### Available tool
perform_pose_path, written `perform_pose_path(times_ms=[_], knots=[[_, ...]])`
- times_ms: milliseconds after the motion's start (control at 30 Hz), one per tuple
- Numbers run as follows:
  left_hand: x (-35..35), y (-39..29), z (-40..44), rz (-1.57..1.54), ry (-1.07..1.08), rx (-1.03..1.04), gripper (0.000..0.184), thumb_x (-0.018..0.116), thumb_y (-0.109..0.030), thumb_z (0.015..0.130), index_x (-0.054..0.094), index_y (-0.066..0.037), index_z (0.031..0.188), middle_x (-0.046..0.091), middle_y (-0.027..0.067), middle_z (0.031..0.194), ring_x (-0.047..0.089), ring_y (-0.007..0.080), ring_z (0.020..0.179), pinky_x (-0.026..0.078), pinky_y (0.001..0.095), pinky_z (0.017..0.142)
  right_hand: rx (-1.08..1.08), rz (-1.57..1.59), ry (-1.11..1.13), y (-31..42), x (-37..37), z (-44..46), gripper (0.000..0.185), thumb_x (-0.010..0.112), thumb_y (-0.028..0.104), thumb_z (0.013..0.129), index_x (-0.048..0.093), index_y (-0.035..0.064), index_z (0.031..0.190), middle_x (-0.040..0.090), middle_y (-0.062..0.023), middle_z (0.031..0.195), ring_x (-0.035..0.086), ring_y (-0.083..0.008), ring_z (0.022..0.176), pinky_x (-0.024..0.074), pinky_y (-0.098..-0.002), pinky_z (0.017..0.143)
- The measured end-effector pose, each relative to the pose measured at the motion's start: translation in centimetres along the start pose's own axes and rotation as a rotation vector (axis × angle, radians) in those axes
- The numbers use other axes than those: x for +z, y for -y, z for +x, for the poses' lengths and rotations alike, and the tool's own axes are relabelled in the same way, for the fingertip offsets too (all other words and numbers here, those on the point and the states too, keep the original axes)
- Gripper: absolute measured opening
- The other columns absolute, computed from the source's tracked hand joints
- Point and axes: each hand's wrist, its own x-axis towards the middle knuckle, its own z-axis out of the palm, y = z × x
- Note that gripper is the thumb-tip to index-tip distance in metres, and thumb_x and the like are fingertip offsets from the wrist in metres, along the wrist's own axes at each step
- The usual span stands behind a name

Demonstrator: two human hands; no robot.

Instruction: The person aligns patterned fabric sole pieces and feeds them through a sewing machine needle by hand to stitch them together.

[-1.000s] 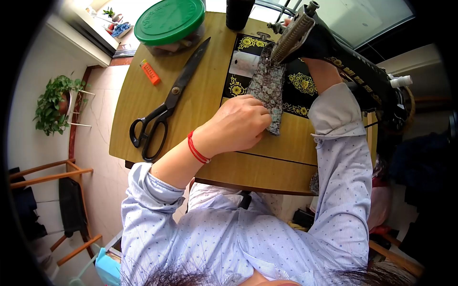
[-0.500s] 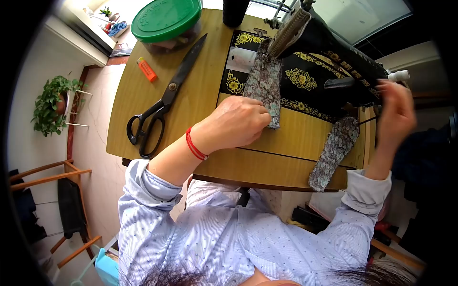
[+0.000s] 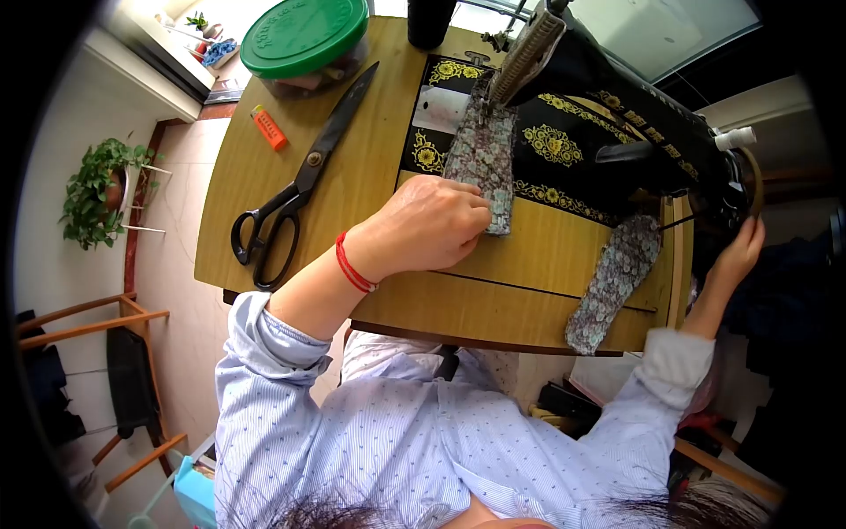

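Observation:
A floral fabric strip (image 3: 500, 167) lies lengthwise under the needle end of a black sewing machine (image 3: 634, 115) with gold ornament. My left hand (image 3: 434, 220), a red cord on its wrist, is closed on the strip's left edge near its lower end. The fingertips are partly hidden. At the machine's right end, my right hand (image 3: 738, 256) has its fingers on the lower rim of the handwheel (image 3: 753, 181). A second piece of the same floral fabric (image 3: 615, 286), long and round-ended, lies between my hands and reaches the table's front edge.
Large black scissors (image 3: 304, 176) lie on the wooden table (image 3: 370, 167) to the left, beside an orange lighter (image 3: 269, 128). Behind them stands a clear jar with a green lid (image 3: 304, 35). A dark cylinder (image 3: 430, 22) is at the back edge.
My right hand has come down from the upper part of the handwheel to its lower rim. My left hand stays on the strip, which looks nearly unmoved.

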Motion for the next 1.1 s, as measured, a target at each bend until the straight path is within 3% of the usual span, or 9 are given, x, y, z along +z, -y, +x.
perform_pose_path(times_ms=[100,200,300,467,567,700,800,900,1100], knots=[[0.0,-0.1,0.0,-0.004,0.010,0.021,0.013,0.065,-0.008,0.070,0.066,-0.003,0.082,0.070,0.0067,0.096,0.067,0.0239,0.095,0.055,0.0364,0.073,-0.057,-0.218,0.126,-8.1,-4.1,-2.4,0.033,0.052,0.019,0.098,0.059,0.0001,0.124,0.066,-0.0104,0.116,0.061,-0.0220,0.104,0.0459,-0.0307,0.089],[0.1,0.0,0.1,-0.006,-0.004,0.031,0.013,0.065,-0.008,0.070,0.066,-0.004,0.082,0.070,0.0067,0.096,0.067,0.0232,0.095,0.056,0.0363,0.073,0.532,0.196,0.098,-5.9,-5.6,1.5,0.035,0.046,0.024,0.100,0.059,0.0112,0.129,0.064,-0.0067,0.122,0.058,-0.0167,0.112,0.0399,-0.0275,0.092],[-0.1,-0.1,0.0,0.013,0.000,0.005,0.012,0.065,-0.008,0.070,0.066,-0.004,0.081,0.070,0.0064,0.096,0.068,0.0233,0.094,0.056,0.0363,0.073,0.377,0.161,0.257,2.8,-3.3,6.7,0.060,0.033,0.053,0.101,0.051,0.0105,0.139,0.060,-0.0052,0.131,0.047,-0.0170,0.127,0.0287,-0.0376,0.107],[-0.6,-0.1,0.1,-0.001,0.029,-0.018,0.011,0.065,-0.008,0.072,0.066,-0.005,0.082,0.071,0.0064,0.097,0.068,0.0235,0.093,0.056,0.0363,0.072,0.214,0.133,0.513,2.4,2.4,9.9,0.047,0.042,0.038,0.102,0.058,0.0042,0.131,0.062,-0.0090,0.124,0.058,-0.0176,0.111,0.0428,-0.0285,0.095],[-0.4,0.0,-0.2,0.000,0.040,-0.009,0.012,0.065,-0.008,0.072,0.066,-0.005,0.083,0.071,0.0060,0.098,0.068,0.0232,0.094,0.056,0.0361,0.073,0.099,0.337,0.250,1.7,1.2,4.4,0.044,0.044,0.030,0.103,0.055,-0.0007,0.132,0.062,-0.0108,0.122,0.059,-0.0188,0.109,0.0455,-0.0279,0.094],[-0.1,-0.1,-0.1,0.019,0.026,0.017,0.014,0.065,-0.008,0.072,0.066,-0.005,0.085,0.071,0.0054,0.100,0.068,0.0230,0.097,0.056,0.0358,0.074,-0.031,-0.315,0.327,-7.6,-3.6,-4.0,0.044,0.053,0.022,0.099,0.049,-0.0022,0.136,0.055,-0.0158,0.134,0.054,-0.0244,0.121,0.0390,-0.0317,0.102],[-0.1,0.0,0.0,0.038,0.001,0.044,0.016,0.066,-0.008,0.071,0.066,-0.005,0.087,0.071,0.0054,0.101,0.067,0.0227,0.099,0.056,0.0360,0.075,0.380,0.076,0.239,-7.8,-4.9,0.9,0.044,0.053,0.025,0.099,0.051,0.0013,0.136,0.056,-0.0146,0.134,0.054,-0.0240,0.123,0.0395,-0.0327,0.101],[0.0,0.1,-0.1,0.024,-0.009,0.032,0.016,0.066,-0.008,0.071,0.066,-0.005,0.087,0.071,0.0059,0.100,0.067,0.0228,0.099,0.056,0.0363,0.075,0.422,0.329,0.222,3.5,-2.0,5.6,0.044,0.047,0.032,0.102,0.053,0.0041,0.135,0.059,-0.0116,0.130,0.055,-0.0211,0.119,0.0422,-0.0312,0.095],[-0.3,0.1,-0.2,0.008,0.006,0.000,0.017,0.066,-0.008,0.071,0.067,-0.005,0.088,0.070,0.0061,0.099,0.067,0.0233,0.098,0.055,0.0363,0.075,0.310,0.277,0.408,0.2,0.9,7.5,0.044,0.046,0.032,0.103,0.055,0.0013,0.132,0.062,-0.0119,0.124,0.058,-0.0198,0.112,0.0434,-0.0296,0.095]])
